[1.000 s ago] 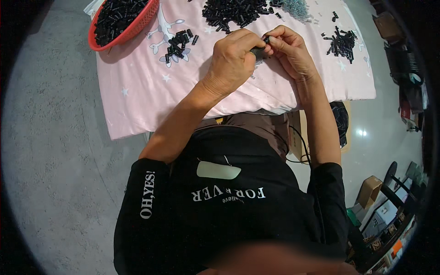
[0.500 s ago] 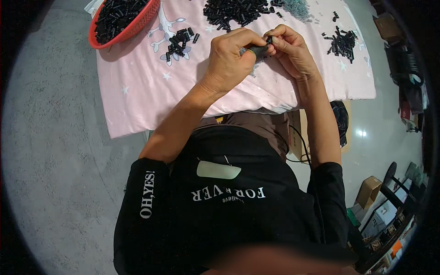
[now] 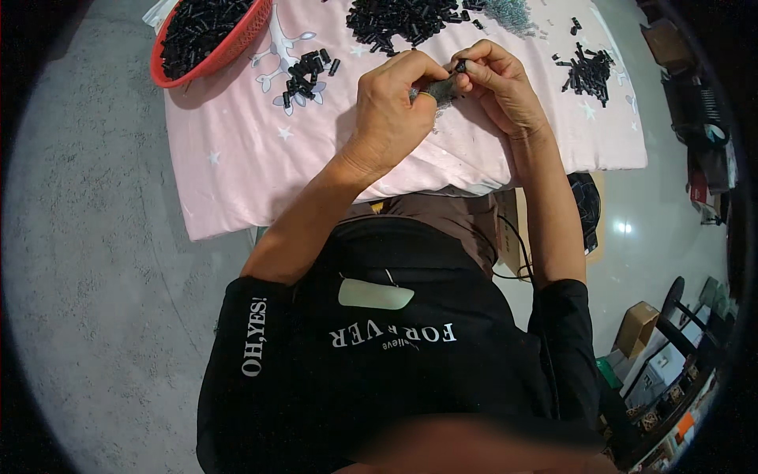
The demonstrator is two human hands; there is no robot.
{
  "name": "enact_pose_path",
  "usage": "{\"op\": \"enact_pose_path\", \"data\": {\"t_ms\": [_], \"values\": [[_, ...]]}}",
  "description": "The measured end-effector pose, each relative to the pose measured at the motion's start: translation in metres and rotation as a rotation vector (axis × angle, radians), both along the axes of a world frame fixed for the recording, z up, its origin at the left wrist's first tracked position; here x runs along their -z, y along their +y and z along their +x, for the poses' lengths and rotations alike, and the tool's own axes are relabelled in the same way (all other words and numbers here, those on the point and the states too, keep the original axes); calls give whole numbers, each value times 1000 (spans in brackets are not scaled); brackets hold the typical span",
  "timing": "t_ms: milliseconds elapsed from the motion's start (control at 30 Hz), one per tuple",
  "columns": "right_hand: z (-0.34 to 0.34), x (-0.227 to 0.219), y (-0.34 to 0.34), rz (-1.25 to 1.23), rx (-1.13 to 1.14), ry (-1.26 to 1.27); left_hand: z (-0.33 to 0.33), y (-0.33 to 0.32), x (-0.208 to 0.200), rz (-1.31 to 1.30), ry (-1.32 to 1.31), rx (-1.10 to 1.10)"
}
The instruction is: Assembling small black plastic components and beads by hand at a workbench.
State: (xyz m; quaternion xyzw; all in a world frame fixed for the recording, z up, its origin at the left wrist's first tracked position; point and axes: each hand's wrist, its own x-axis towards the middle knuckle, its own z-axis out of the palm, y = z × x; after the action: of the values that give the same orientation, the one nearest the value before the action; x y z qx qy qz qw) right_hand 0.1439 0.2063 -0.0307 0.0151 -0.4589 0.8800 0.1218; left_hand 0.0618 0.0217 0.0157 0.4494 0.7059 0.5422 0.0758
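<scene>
A pink-clothed table (image 3: 229, 189) fills the upper part of the view, its near edge passing beneath the person's left forearm (image 3: 312, 205) and right forearm (image 3: 551, 205), which rise from the lower side and angle inward. Bare cloth lies left of the left wrist and right of the right one. A red basket (image 3: 257, 39) of black pieces stands at the left edge; a broad black heap (image 3: 403, 24) lies beyond the hands. The left hand (image 3: 395, 99) is knuckles-up, fingers curled toward the thumb; what it holds cannot be told. The right hand (image 3: 501, 87) pinches a small black piece (image 3: 462, 65) between thumb and forefinger, just beside the left fingertips above the cloth.
</scene>
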Motion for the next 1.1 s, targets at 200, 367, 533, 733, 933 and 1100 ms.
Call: {"op": "enact_pose_path", "data": {"t_ms": [200, 367, 533, 733, 933, 1100], "values": [[-1, 0, -2, 2, 5, -15, -3, 2, 3, 78, 150, 25], [-1, 1, -1, 13, 7, -22, -3, 3, 3, 91, 176, 21], [-2, 1, -1, 32, 23, -25, -5, 4, 3, 87, 220, 14], [-1, 0, -1, 48, 12, -21, -6, 5, 2, 90, 255, 13], [-1, -2, -5, 95, 68, -27, -10, 5, -1, 80, 269, 40], [0, -1, -5, 140, 73, -16, -8, 5, -3, 69, 289, 37]]}}
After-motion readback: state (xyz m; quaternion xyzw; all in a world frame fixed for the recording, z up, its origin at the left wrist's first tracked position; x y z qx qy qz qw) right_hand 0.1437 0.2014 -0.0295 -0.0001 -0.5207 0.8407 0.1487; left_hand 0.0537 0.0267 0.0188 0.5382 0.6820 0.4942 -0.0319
